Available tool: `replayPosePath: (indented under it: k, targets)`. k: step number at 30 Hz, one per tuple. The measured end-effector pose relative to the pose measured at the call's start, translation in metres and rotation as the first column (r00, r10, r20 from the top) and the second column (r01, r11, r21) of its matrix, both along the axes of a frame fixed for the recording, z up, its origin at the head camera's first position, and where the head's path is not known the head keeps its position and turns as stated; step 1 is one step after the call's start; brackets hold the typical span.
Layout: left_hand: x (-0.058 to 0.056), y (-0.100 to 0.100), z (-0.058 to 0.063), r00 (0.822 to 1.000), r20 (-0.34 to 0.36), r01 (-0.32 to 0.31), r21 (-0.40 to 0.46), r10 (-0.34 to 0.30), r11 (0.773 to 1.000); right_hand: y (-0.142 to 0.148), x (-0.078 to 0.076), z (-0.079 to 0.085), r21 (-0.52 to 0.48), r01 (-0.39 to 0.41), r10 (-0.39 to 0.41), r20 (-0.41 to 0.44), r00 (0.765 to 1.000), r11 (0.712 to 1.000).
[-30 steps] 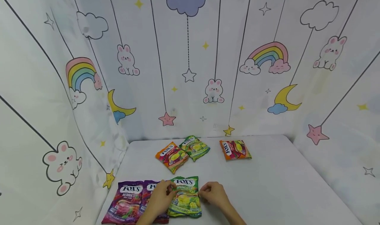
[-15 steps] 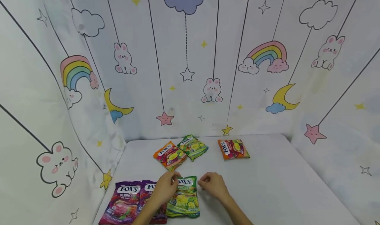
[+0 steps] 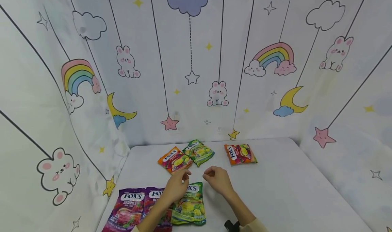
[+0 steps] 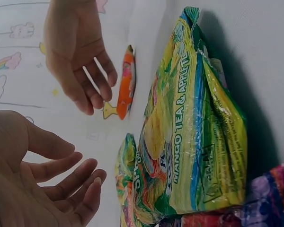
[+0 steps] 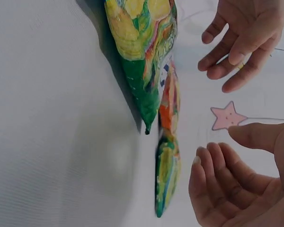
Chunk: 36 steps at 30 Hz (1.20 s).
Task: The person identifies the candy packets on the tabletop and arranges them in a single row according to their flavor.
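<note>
The green candy bag (image 3: 190, 208) lies face up on the tabletop (image 3: 284, 191) in front of me, just to the right of the second purple bag (image 3: 150, 203), with the first purple bag (image 3: 125, 211) on the far side of that one. My left hand (image 3: 177, 187) hangs over its upper left corner, hiding part of the lettering, and my right hand (image 3: 218, 180) hovers past its upper right corner. They stand apart from each other, fingers loosely bent, with nothing in either.

I'd expect the green bag to be light and soft, with a thin, slick skin that crinkles and slides under a fingertip. The candies inside, if that's the filling, should shift about as it tilts, so one corner alone would let it sag. The flat seam along the top or bottom looks the best place to pinch; failing that, both side edges at once, level. I doubt it would break, though a hard squeeze could pop a seam.

As for looks, it's glossy green and yellow, puffed in the middle and creased down the side, with a white FOX'S logo, yellow fruit pictures and, from my left wrist, "MANGO TEA" in white letters beside a blue stripe.
</note>
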<state>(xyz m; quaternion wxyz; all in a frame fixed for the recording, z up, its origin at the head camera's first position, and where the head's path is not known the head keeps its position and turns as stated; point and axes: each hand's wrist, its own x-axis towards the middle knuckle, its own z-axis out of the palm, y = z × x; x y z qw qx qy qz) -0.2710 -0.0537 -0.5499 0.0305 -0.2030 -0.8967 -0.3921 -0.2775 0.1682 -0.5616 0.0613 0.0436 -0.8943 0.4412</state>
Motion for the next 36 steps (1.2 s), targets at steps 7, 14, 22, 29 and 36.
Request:
replayPosePath:
  k: [7,14,22,29,36]
  targets:
    - [-0.015,0.008,-0.007,0.999,0.027,0.024,0.004,-0.024,1.0,-0.001,-0.02,-0.004,0.053,0.027,-0.024,-0.054,0.998,0.998]
    - [-0.027,0.016,-0.012,0.998,0.063,0.008,0.052,-0.011,0.999,-0.004,-0.035,-0.009,0.067,0.031,-0.03,-0.015,0.999,0.997]
    - [-0.041,0.025,-0.011,0.996,0.085,-0.041,0.057,0.036,0.998,-0.006,-0.051,-0.01,0.101,0.076,-0.072,-0.043,0.996,0.992]
    - [-0.053,0.036,-0.011,0.996,0.065,-0.056,0.035,0.053,0.998,-0.004,-0.063,-0.01,0.11,0.101,-0.097,-0.038,0.995,0.989]
    - [-0.063,0.044,-0.009,0.995,0.088,-0.05,0.054,0.045,0.997,-0.003,-0.075,-0.013,0.12,0.12,-0.119,-0.01,0.993,0.986]
